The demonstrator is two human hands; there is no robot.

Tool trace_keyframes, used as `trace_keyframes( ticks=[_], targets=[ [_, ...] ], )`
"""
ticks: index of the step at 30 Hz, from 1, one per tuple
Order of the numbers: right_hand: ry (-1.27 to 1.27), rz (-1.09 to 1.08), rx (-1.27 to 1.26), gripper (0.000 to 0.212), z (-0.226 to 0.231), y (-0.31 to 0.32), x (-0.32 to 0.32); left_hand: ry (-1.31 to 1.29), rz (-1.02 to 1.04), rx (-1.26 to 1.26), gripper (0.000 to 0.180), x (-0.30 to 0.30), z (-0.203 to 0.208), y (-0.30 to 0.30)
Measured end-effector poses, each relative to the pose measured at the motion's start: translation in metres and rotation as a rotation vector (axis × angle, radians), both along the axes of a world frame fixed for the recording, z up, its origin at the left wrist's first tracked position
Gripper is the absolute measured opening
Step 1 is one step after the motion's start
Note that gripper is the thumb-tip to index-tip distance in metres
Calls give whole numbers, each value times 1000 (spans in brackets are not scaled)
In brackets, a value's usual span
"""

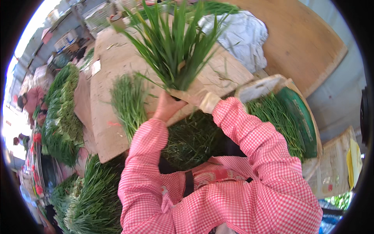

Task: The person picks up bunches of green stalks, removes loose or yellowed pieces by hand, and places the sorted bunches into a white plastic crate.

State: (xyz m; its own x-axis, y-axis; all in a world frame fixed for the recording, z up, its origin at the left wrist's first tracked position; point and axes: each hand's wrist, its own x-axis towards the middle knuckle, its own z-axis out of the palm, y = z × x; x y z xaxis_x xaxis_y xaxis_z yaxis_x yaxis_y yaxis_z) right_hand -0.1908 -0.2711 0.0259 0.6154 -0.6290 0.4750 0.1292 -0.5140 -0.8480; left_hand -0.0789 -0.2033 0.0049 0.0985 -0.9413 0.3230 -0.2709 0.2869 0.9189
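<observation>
Over the near edge of the wooden board, a bunch of Chinese chives stands with its long flat leaves fanned out away from me. My left hand is closed around its lower end. A narrow tan band crosses the base of the leaves. At the right side of the base, my right hand is closed on the band's end, its fingers slightly blurred and a pale cuff at the wrist. The stalk ends are mostly hidden by my hands. Left of them, a smaller bunch of thin chives lies on the board.
The wooden board spans the front. Crates of greens stand at right, beside a pale plastic crate. Piles of chives fill the left. White cloth lies at the back. Another person is far left.
</observation>
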Motion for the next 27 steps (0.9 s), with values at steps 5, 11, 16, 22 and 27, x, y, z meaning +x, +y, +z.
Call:
trace_keyframes(
  ticks=[5,11,16,22,27],
  targets=[
    [590,-7,-348,60,27,12,2,406,-97,-54,46,33,-70,-8],
    [453,98,-395,60,35,24,8,632,125,-227,41,8,-32,21],
    [56,360,322,47,6,-1,-14,789,412,-124,40,9,-27,48],
    [644,-641,-561,48,-108,-158,-97,1137,288,-103,33,36,-27,68],
    [998,-651,-240,76,-126,-162,-90,1136,309,26,46,33,-29,68]
  ],
)
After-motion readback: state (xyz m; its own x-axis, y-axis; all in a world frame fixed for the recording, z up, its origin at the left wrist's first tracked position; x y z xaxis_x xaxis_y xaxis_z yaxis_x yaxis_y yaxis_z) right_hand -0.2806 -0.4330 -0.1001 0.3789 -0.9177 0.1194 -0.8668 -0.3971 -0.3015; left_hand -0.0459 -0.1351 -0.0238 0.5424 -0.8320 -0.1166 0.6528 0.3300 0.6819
